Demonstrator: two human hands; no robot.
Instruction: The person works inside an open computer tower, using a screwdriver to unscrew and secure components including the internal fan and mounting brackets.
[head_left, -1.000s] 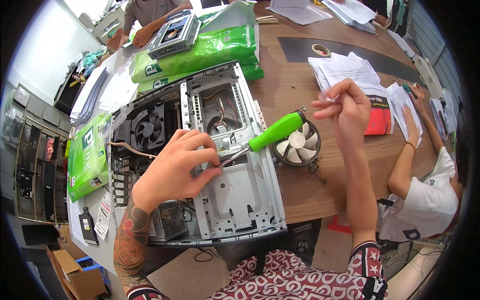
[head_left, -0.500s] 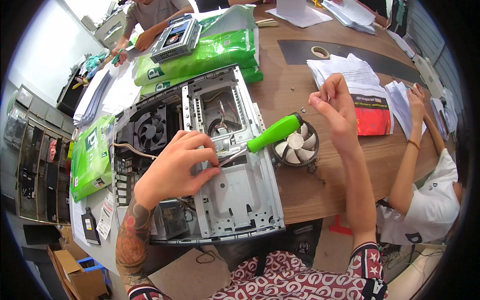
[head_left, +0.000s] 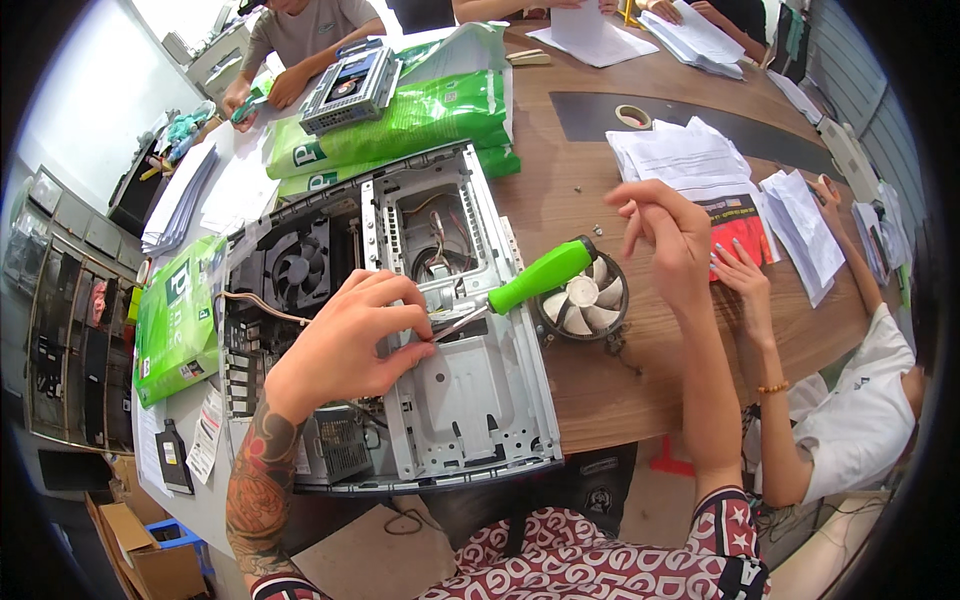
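Note:
My left hand [head_left: 350,335] is closed over the computer case, pinching the metal shaft of a screwdriver [head_left: 541,275] between thumb and fingers. Its green handle slants up and to the right, touched by neither palm. Where the tip ends is hidden by my left fingers. My right hand [head_left: 680,245] is raised to the right of the handle, fingers loosely bent and apart, with nothing visible in them. Below both hands lies the opened computer case [head_left: 470,380], showing a grey metal drive bay, a black fan [head_left: 301,262] and loose cables.
A round cooling fan [head_left: 572,306] with pale blades lies right of the case, with small screws nearby. Green plastic bags [head_left: 400,125] and a metal drive unit [head_left: 350,88] sit behind it. At right, a co-worker's hand [head_left: 743,280] reaches in near papers and a red-black packet.
My right hand's fingers have uncurled somewhat and turned left. The co-worker's hand at right has come forward beside the red packet. My left hand still pinches the screwdriver shaft.

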